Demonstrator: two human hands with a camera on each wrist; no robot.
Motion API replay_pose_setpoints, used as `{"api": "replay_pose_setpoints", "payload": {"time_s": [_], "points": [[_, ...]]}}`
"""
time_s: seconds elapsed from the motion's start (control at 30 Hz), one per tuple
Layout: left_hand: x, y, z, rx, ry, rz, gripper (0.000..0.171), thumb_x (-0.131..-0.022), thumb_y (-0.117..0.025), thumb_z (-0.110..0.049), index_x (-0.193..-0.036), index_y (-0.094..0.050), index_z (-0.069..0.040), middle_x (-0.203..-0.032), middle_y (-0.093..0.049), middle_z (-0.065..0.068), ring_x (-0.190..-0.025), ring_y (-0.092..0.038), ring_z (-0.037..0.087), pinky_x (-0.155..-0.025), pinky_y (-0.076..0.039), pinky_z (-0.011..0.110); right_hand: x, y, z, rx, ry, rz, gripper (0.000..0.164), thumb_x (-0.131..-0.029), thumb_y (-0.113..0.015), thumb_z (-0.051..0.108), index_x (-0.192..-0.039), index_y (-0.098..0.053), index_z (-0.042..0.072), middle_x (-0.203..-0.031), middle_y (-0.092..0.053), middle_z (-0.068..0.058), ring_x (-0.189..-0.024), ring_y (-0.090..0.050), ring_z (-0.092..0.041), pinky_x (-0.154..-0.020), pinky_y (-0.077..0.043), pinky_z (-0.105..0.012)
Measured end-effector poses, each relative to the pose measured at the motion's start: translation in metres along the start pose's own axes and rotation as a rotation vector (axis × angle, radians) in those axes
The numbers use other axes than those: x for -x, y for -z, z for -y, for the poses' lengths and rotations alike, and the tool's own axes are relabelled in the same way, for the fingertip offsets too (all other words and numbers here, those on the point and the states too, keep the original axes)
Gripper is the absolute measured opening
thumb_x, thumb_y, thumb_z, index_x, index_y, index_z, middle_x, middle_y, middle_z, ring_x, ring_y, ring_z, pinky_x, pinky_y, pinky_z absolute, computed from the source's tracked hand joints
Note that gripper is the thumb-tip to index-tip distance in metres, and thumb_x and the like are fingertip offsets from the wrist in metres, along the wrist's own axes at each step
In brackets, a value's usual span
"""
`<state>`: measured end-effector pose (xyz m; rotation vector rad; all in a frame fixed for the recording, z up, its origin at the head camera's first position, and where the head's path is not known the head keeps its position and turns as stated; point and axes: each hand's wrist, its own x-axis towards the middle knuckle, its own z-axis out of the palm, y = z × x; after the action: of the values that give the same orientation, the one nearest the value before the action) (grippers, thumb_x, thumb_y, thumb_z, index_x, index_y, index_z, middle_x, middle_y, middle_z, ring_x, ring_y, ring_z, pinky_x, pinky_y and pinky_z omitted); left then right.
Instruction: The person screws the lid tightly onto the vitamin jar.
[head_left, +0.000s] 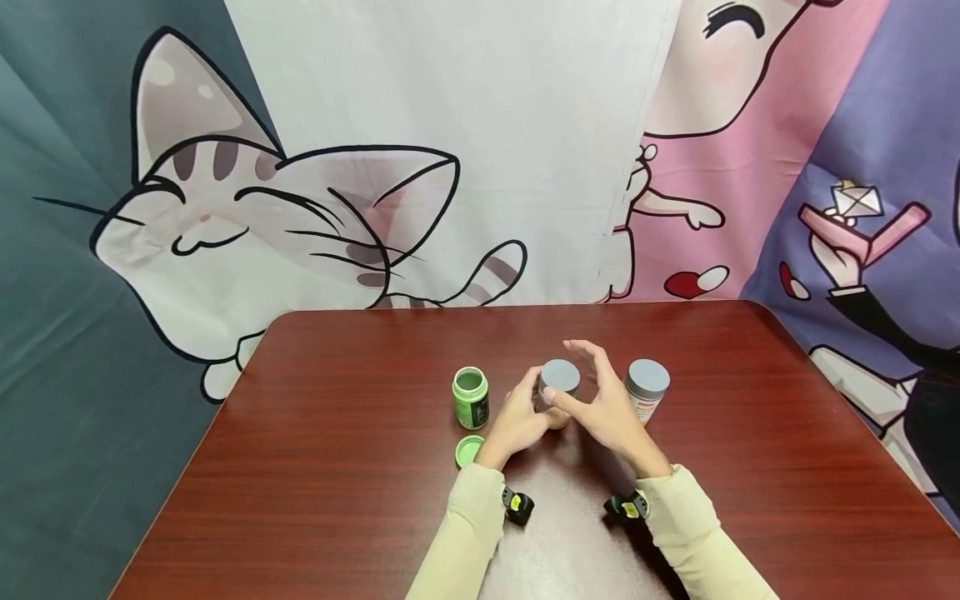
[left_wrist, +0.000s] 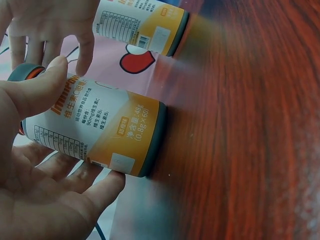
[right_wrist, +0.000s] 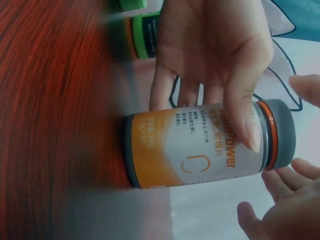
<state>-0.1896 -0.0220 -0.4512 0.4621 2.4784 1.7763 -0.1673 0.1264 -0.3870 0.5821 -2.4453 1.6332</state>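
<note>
The left hand (head_left: 521, 421) holds a white-and-orange bottle (right_wrist: 192, 145) by its body, long axis near upright, between the green jar (head_left: 471, 408) and a second grey-capped bottle (head_left: 647, 390). Its grey cap (head_left: 559, 377) stands above that grip, nearer the right hand (head_left: 611, 408) — fingers spread wide about it, contact uncertain. Legible label (left_wrist: 95, 122) text: a brand ending in "Power", 维生素C咀嚼片, 净含量:48g (0.8g×60).

A dark red-brown table (head_left: 300, 500) with rounded back corners stands before a printed cloth (head_left: 487, 83). A striped cartoon cat (head_left: 225, 292) smiles there, eyes shut; over on the right I see a white envelope (head_left: 857, 201) drawn on the purple part (head_left: 915, 75), beside a pink one.
</note>
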Motion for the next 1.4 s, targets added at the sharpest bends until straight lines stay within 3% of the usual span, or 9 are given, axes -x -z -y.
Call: {"api": "replay_pose_setpoints", "payload": {"time_s": [0.2,0.43,0.63,0.9,1.17,1.4], "points": [[0.000,0.000,0.000,-0.024,0.009,-0.005,0.055,-0.080,-0.068,-0.019,-0.129,-0.044,-0.022,-0.119,-0.057,-0.002,-0.111,-0.054,0.013,-0.093,-0.042,0.032,-0.001,0.000,-0.003,-0.040,0.053,0.034,0.066,-0.079,-0.070,0.004,-0.134,-0.034,0.001,-0.137,-0.042,-0.011,-0.127,-0.037,-0.034,-0.095,-0.030,-0.057],[0.000,0.000,0.000,-0.042,0.006,-0.009,0.055,-0.081,-0.067,-0.018,-0.130,-0.043,-0.023,-0.119,-0.057,-0.002,-0.108,-0.054,0.012,-0.091,-0.042,0.032,-0.002,-0.001,-0.004,-0.026,0.047,0.046,0.063,-0.079,-0.069,0.001,-0.131,-0.035,0.003,-0.132,-0.049,-0.011,-0.122,-0.043,-0.031,-0.093,-0.035,-0.049],[-0.001,0.000,0.001,-0.012,0.003,0.000,0.055,-0.081,-0.067,-0.017,-0.130,-0.043,-0.021,-0.120,-0.057,0.000,-0.109,-0.054,0.012,-0.091,-0.043,0.030,-0.002,-0.003,-0.006,-0.010,0.024,0.011,0.063,-0.078,-0.072,0.004,-0.130,-0.037,0.005,-0.128,-0.053,-0.011,-0.114,-0.048,-0.029,-0.090,-0.039,-0.047],[-0.001,0.001,0.001,-0.002,-0.001,0.007,0.055,-0.081,-0.067,-0.015,-0.130,-0.043,-0.022,-0.121,-0.056,0.000,-0.110,-0.054,0.011,-0.091,-0.043,0.028,-0.006,-0.009,-0.035,0.067,0.050,-0.035,0.065,-0.076,-0.076,0.019,-0.129,-0.038,0.013,-0.124,-0.055,-0.003,-0.114,-0.049,-0.019,-0.086,-0.043,-0.036],[0.000,0.001,-0.001,-0.029,0.007,0.007,0.055,-0.079,-0.067,-0.016,-0.129,-0.044,-0.024,-0.118,-0.057,-0.003,-0.107,-0.053,0.010,-0.091,-0.042,0.031,-0.005,-0.013,-0.039,0.141,0.071,-0.105,0.068,-0.074,-0.077,0.029,-0.128,-0.040,0.009,-0.120,-0.056,-0.007,-0.109,-0.051,-0.018,-0.081,-0.045,-0.039],[0.000,0.001,0.000,-0.029,0.026,-0.003,0.060,-0.078,-0.068,-0.013,-0.131,-0.043,-0.025,-0.118,-0.057,-0.005,-0.105,-0.054,0.009,-0.091,-0.042,0.029,-0.003,-0.010,-0.029,0.076,0.020,-0.048,0.070,-0.076,-0.076,0.026,-0.133,-0.037,0.017,-0.131,-0.047,-0.001,-0.116,-0.047,-0.019,-0.086,-0.043,-0.037]]}}
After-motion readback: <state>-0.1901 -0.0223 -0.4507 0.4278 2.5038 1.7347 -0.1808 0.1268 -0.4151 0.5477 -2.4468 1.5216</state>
